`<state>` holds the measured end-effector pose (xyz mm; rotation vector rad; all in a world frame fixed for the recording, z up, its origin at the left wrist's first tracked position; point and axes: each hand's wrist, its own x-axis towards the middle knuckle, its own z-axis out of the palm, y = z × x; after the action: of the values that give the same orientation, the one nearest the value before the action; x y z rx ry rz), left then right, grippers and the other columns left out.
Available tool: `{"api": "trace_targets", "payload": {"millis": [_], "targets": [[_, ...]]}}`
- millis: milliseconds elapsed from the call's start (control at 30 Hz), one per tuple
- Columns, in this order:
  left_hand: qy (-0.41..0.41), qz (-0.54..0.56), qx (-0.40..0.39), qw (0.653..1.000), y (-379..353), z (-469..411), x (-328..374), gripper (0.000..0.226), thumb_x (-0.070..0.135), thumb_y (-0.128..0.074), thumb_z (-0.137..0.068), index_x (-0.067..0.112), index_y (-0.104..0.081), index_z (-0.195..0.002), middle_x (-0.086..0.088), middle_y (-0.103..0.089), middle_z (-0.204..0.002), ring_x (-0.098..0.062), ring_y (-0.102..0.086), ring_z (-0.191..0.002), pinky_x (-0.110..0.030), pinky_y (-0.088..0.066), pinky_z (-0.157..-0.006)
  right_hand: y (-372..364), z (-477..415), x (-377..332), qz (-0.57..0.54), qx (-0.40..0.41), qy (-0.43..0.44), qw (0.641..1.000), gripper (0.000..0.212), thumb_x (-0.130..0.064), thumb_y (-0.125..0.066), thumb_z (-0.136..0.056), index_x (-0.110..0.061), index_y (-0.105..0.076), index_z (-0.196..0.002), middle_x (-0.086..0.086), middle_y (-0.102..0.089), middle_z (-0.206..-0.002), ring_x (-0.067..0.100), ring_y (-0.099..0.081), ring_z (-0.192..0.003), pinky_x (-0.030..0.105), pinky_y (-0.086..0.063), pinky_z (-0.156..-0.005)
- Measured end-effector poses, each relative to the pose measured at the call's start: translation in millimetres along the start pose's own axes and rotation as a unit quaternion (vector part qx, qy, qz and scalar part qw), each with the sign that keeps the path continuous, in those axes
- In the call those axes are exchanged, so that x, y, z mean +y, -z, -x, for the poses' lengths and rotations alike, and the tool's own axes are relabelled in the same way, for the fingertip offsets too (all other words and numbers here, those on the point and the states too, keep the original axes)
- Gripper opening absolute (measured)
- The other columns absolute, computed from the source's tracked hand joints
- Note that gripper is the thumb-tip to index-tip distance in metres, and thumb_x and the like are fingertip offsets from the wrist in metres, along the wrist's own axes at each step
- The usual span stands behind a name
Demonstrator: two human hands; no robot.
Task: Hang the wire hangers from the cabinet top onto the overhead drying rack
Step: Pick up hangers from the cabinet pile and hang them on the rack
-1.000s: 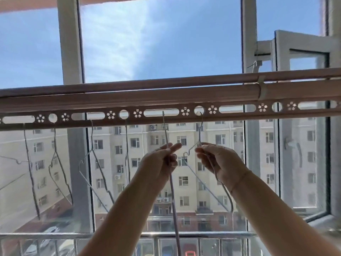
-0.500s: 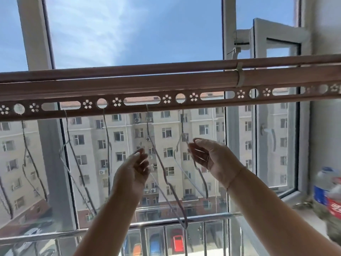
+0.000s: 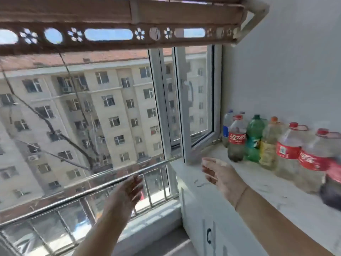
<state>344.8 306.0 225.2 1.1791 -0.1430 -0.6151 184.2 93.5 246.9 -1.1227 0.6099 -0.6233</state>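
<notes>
Nothing held in either hand. Left hand (image 3: 129, 191) raised in front of the balcony railing (image 3: 77, 195), fingers straight and slack, blurred at the tips, palm empty. Right hand (image 3: 219, 174) out over the window end of the white cabinet top (image 3: 262, 193), fingers loosely extended and slightly apart, touching nothing. Wire hangers (image 3: 68, 71) well up and to the left of both hands, hooked into the perforated bar of the overhead drying rack (image 3: 110, 45) and dangling against the glass. Nearest one hung below a round hole, slanting down and rightward to end above and left of the left hand, clear of the fingers. More dark wire strands further left, too smeared to count. Just left of the right hand, on the cabinet top, a few small dark curled marks, too blurred to tell whether wire or veining. Row of plastic bottles (image 3: 237, 139) along the wall on the same top, beyond and right of the right hand, untouched. Open window sash (image 3: 186, 126) between railing and bottles.
</notes>
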Motion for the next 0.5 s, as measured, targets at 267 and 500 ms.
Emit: {"api": "trace_targets", "payload": {"millis": [267,500], "targets": [[0.150,-0.063,-0.112,0.980,-121.6,0.5,-139.3,0.022,0.019,-0.043,-0.095,0.011,-0.061,-0.103,-0.006,-0.064,-0.102,-0.018,-0.058,-0.090,-0.029,-0.040,-0.075,189.8,27.7,58.4,0.041,0.150,-0.068,0.985,0.010,-0.007,-0.056,-0.088,-0.016,-0.057,-0.083,0.002,-0.048,-0.071,0.013,-0.043,-0.064,0.024,-0.029,-0.058],[0.242,-0.102,-0.125,0.957,-190.6,13.5,-247.0,0.020,0.017,-0.044,-0.094,0.013,-0.063,-0.093,-0.006,-0.063,-0.100,-0.018,-0.058,-0.084,-0.028,-0.041,-0.067,334.9,73.7,88.7,0.031,0.274,-0.145,0.950,0.010,-0.008,-0.056,-0.088,-0.017,-0.058,-0.091,0.002,-0.053,-0.076,0.010,-0.048,-0.072,0.025,-0.034,-0.065]]}}
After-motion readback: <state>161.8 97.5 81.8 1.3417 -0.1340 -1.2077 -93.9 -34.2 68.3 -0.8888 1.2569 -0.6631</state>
